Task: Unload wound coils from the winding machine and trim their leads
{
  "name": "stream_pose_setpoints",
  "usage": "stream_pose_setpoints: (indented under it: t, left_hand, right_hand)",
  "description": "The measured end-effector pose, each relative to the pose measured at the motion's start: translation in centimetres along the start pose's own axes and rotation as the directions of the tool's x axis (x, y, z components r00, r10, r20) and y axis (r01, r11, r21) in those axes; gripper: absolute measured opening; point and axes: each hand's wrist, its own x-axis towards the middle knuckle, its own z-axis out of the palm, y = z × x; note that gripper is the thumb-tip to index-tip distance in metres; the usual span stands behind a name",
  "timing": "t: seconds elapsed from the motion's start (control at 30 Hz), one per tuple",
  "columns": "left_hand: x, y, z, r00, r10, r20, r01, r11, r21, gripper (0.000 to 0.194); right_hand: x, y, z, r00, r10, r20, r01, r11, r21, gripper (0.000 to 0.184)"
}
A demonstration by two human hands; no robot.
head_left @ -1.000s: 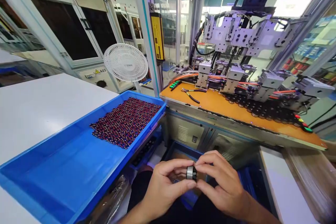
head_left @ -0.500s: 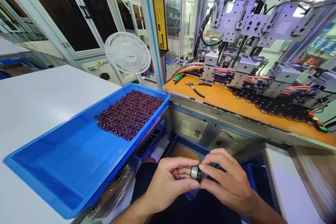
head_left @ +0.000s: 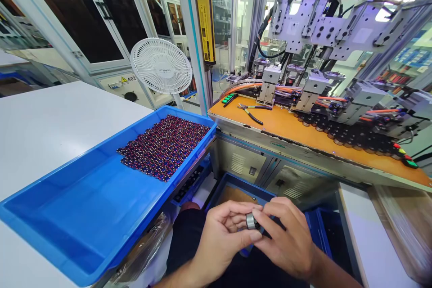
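Observation:
Between my two hands, above my lap, is a small silver-and-black cylindrical part [head_left: 250,221], its silver band facing left and its black end to the right. My left hand [head_left: 221,236] grips it from the left, with the thumb below and the forefinger above. From the right, my right hand [head_left: 286,234] has its fingertips closed on the black end, which they partly hide. Left of my hands, a blue tray [head_left: 77,207] holds a dense patch of small dark parts [head_left: 165,146] with red, blue and pale dots.
An orange bench [head_left: 283,123] beyond my hands carries pliers [head_left: 253,114], a row of black cylindrical parts [head_left: 344,134] and a machine with several heads [head_left: 310,92]. A white fan [head_left: 162,66] stands behind the tray. Below the bench sits a blue bin [head_left: 222,182].
My right fingers have shifted further over the black end of the part, covering more of it. The camera view has tilted down slightly; the tray and bench contents stay as they were.

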Motion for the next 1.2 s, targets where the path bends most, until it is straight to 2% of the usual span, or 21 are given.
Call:
stream_pose_setpoints:
  t: [0.07,0.13,0.17,0.23,0.3,0.33,0.4,0.47,0.53,0.6,0.67,0.73,0.8,0.87,0.93,1.0,1.07,1.13,1.2]
  left_hand:
    - [-0.1,-0.3,0.3,0.994,0.105,-0.038,-0.104,0.994,0.017,0.031]
    - [-0.2,0.0,0.2,0.97,0.242,-0.032,-0.233,0.959,0.163,0.036]
    - [-0.2,0.4,0.1,0.949,0.315,0.005,-0.304,0.91,0.282,0.039]
    - [-0.2,1.3,-0.4,0.896,0.421,0.144,-0.433,0.748,0.503,0.04]
    - [-0.3,2.1,-0.7,0.853,0.446,0.271,-0.511,0.609,0.606,0.038]
    - [-0.4,2.3,-0.9,0.842,0.45,0.299,-0.529,0.579,0.62,0.038]
    - [-0.7,2.3,-0.9,0.834,0.466,0.294,-0.539,0.579,0.612,0.038]
    - [-0.8,1.9,-0.8,0.853,0.468,0.231,-0.507,0.636,0.582,0.034]
    - [-0.9,1.2,-0.7,0.902,0.408,0.137,-0.42,0.76,0.496,0.026]
    - [-0.9,0.5,-0.6,0.963,0.262,0.068,-0.27,0.914,0.303,0.019]
    - [-0.9,-0.1,-0.4,0.993,0.096,0.062,-0.1,0.993,0.065,0.028]
    - [-0.9,-0.5,-0.2,0.997,-0.021,0.07,0.027,0.995,-0.095,0.038]
    - [-0.8,-0.7,0.0,0.991,-0.1,0.089,0.115,0.977,-0.179,0.038]
    - [-0.7,-0.8,0.1,0.981,-0.149,0.124,0.174,0.959,-0.222,0.034]
    - [-0.7,-0.8,0.0,0.977,-0.158,0.145,0.185,0.962,-0.201,0.033]
    - [-0.8,-0.6,-0.4,0.986,-0.096,0.136,0.106,0.992,-0.065,0.031]
    - [-0.8,-0.3,-1.0,0.989,0.039,0.146,-0.063,0.985,0.162,0.031]
    - [-0.7,0.0,-1.5,0.957,0.212,0.198,-0.274,0.885,0.376,0.032]
    - [-0.4,0.5,-1.9,0.899,0.346,0.268,-0.437,0.742,0.509,0.028]
  right_hand:
    - [-0.2,-0.3,0.5,0.999,-0.014,-0.045,0.013,1.0,-0.024,0.017]
    - [-0.1,-0.7,0.7,0.998,0.03,-0.062,-0.029,0.999,0.029,0.019]
    - [0.0,-0.8,0.7,0.996,0.067,-0.064,-0.062,0.995,0.077,0.02]
    - [0.3,-1.1,0.6,0.991,0.121,-0.052,-0.111,0.979,0.171,0.02]
    - [0.5,-1.4,0.3,0.991,0.13,-0.02,-0.122,0.966,0.228,0.018]
    - [0.6,-1.5,0.2,0.992,0.127,-0.01,-0.121,0.963,0.24,0.018]
    - [0.6,-1.6,0.1,0.991,0.132,0.003,-0.129,0.96,0.249,0.018]
    - [0.6,-1.6,0.1,0.99,0.142,0.001,-0.137,0.958,0.251,0.019]
    - [0.5,-1.5,0.2,0.989,0.144,-0.012,-0.137,0.961,0.239,0.018]
    - [0.3,-1.4,0.3,0.989,0.143,-0.036,-0.133,0.971,0.199,0.018]
    - [0.1,-1.4,0.4,0.989,0.139,-0.047,-0.13,0.979,0.156,0.019]
    - [0.0,-1.4,0.4,0.991,0.131,-0.041,-0.123,0.981,0.151,0.019]
    - [0.0,-1.5,0.3,0.99,0.137,-0.034,-0.129,0.976,0.176,0.019]
    - [0.2,-1.5,0.2,0.989,0.143,-0.033,-0.134,0.969,0.205,0.018]
    - [0.4,-1.5,0.0,0.99,0.139,-0.027,-0.129,0.965,0.23,0.017]
    - [0.6,-1.4,-0.1,0.991,0.13,-0.016,-0.122,0.962,0.246,0.017]
    - [0.6,-1.4,-0.1,0.99,0.141,-0.005,-0.135,0.958,0.252,0.015]
    - [0.5,-1.4,-0.1,0.988,0.156,0.009,-0.153,0.952,0.264,0.013]
    - [0.5,-1.4,-0.1,0.987,0.161,0.019,-0.16,0.947,0.28,0.011]
